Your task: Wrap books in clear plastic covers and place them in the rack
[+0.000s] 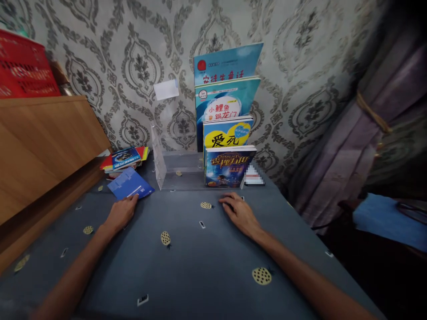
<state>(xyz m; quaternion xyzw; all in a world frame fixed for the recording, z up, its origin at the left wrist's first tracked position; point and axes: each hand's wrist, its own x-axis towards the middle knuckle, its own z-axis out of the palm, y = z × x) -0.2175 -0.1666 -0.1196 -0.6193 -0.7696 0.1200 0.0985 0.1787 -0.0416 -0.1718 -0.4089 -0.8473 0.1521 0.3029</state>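
My left hand (120, 214) grips the near edge of a thin blue book (130, 184) that lies on the grey patterned tablecloth (187, 262). My right hand (239, 213) rests flat on the cloth with fingers stretched out, just in front of a clear acrylic stand (160, 166). Several books stand stepped in the stand's right side, the front one (229, 166) with a dark fantasy cover. The stand's left half holds nothing.
A stack of books (125, 159) lies at the back left beside a wooden cabinet (43, 142) with a red crate (23, 66) on top. Patterned wallpaper is behind. A curtain (360, 133) hangs at the right past the table's edge.
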